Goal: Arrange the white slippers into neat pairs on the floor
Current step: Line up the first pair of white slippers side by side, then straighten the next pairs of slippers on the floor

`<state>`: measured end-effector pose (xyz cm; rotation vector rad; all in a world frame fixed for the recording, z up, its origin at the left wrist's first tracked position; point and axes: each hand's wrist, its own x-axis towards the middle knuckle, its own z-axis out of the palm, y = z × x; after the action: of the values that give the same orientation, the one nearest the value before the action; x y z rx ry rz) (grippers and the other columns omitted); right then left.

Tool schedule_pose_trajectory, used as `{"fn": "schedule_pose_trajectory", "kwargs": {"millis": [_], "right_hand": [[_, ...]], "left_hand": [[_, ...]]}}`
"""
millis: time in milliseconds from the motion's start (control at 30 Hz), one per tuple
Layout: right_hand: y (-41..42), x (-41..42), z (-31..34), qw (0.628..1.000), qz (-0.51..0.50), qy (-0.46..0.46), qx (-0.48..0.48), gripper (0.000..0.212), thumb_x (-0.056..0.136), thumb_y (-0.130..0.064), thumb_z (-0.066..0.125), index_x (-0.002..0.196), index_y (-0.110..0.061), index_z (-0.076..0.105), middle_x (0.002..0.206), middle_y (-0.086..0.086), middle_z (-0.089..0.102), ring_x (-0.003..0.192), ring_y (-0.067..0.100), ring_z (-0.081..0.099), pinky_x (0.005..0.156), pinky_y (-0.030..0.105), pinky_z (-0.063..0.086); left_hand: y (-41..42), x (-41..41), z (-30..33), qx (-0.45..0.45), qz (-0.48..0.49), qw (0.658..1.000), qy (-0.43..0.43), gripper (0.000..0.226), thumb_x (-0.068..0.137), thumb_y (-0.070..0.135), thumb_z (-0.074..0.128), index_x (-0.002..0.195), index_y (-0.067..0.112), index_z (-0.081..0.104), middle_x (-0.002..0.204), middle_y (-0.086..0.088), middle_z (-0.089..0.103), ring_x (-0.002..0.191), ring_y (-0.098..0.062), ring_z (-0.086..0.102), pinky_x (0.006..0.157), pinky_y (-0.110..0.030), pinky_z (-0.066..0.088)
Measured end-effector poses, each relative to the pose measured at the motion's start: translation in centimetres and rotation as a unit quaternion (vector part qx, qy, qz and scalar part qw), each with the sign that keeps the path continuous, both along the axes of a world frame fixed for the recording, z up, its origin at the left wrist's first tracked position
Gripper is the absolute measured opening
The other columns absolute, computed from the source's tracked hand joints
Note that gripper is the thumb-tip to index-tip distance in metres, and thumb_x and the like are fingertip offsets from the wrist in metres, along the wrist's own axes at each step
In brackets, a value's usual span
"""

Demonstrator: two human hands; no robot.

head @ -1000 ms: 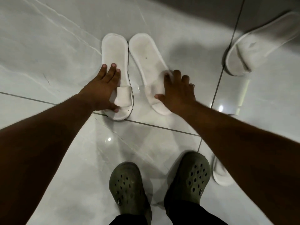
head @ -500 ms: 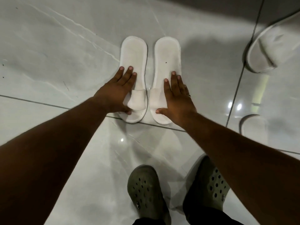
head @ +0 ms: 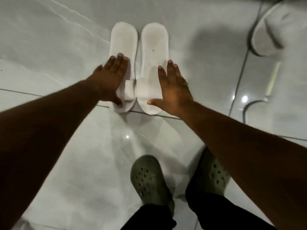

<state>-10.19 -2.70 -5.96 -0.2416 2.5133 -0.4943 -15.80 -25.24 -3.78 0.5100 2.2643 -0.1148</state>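
Note:
Two white slippers lie side by side on the glossy tiled floor, toes toward me. The left slipper and the right slipper are parallel and nearly touching. My left hand rests flat with fingers spread on the left slipper's outer edge and strap. My right hand lies flat along the right slipper's outer edge, fingers extended, thumb across its toe end. Neither hand grips anything. A third white slipper lies tilted at the upper right, and a fourth slipper is blurred at the right edge.
My feet in two dark green clogs, the left clog and the right clog, stand just behind the pair. Tile grout lines cross the floor. Light reflections shine on the tiles at the right.
The right slipper has been turned straight and slid up against the left one. Both hands have flattened along the pair's outer edges.

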Motion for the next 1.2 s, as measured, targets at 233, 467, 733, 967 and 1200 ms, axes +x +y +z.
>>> {"fn": "schedule_pose_trajectory", "kwargs": {"millis": [233,467,733,967,1200], "right_hand": [[18.8,8.0,4.4,0.987,-0.100,-0.045,0.120,0.099,0.080,-0.067,0.051,0.151,-0.015,0.007,0.161,0.018,0.000,0.147,0.037,-0.004,0.117,0.059,0.014],[25.8,16.8,2.6,0.964,-0.158,-0.137,0.165,0.095,0.081,-0.065,0.052,0.149,-0.030,-0.004,0.160,0.014,-0.016,0.145,0.045,-0.009,0.109,0.070,0.019],[27.2,15.4,-0.8,0.962,-0.251,-0.066,0.085,0.083,0.092,-0.046,0.050,0.151,-0.021,-0.002,0.159,0.021,-0.011,0.147,0.039,-0.003,0.115,0.056,0.020],[30.5,10.2,-1.6,0.934,-0.346,-0.047,0.072,0.084,0.093,-0.043,0.049,0.151,-0.019,-0.006,0.158,0.022,-0.014,0.147,0.039,-0.007,0.116,0.055,0.016],[32.7,6.3,-2.2,0.909,-0.412,-0.030,0.063,0.081,0.094,-0.043,0.048,0.151,-0.013,0.000,0.158,0.026,-0.008,0.147,0.041,-0.001,0.114,0.058,0.024]], "left_hand": [[12.7,-1.2,3.2,0.080,-0.018,0.997,0.018,0.142,0.055,0.061,0.078,0.148,0.012,-0.017,0.159,-0.018,-0.014,0.148,-0.037,-0.007,0.119,-0.055,0.016],[31.2,-6.5,2.1,0.154,-0.086,0.982,0.070,0.105,0.080,0.032,0.071,0.151,0.018,-0.005,0.162,-0.010,-0.011,0.148,-0.034,-0.006,0.116,-0.054,0.019],[43.9,-10.4,-2.2,0.103,-0.221,0.966,0.090,0.084,0.084,0.013,0.058,0.151,0.021,0.006,0.162,-0.011,-0.001,0.147,-0.039,-0.003,0.115,-0.061,0.019],[43.2,-6.7,-1.5,0.113,-0.128,0.983,0.073,0.077,0.072,0.017,0.075,0.139,0.015,0.038,0.144,-0.022,0.031,0.123,-0.049,0.035,0.101,-0.056,0.041],[38.2,5.3,-0.9,0.094,-0.035,0.990,0.096,0.080,0.067,0.040,0.078,0.137,0.027,0.041,0.144,-0.013,0.035,0.126,-0.040,0.038,0.094,-0.051,0.040]]}}
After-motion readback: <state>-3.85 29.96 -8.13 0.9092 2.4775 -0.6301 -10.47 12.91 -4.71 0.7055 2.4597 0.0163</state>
